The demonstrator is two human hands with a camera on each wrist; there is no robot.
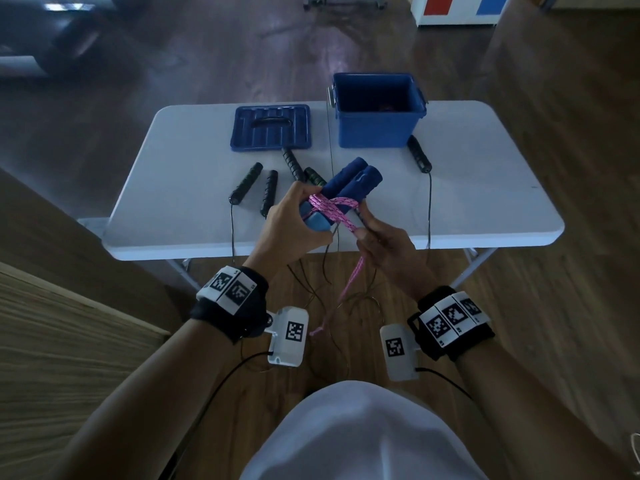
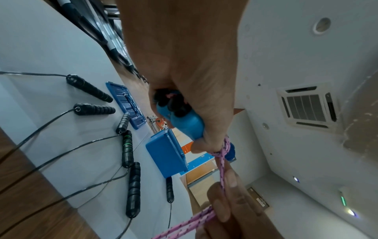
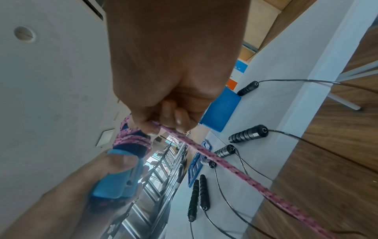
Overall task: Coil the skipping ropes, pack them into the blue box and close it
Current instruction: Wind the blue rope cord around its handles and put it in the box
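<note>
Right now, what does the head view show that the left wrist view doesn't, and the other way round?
Only the head view shows the open top of the box, both wristbands, and the pink rope wrapped round the blue handles, its tail hanging below the table.

Only the left wrist view shows the ceiling vent and the handles' butt ends inside the left hand.

Both show the lid, the black handles, and the right hand pinching the rope.
</note>
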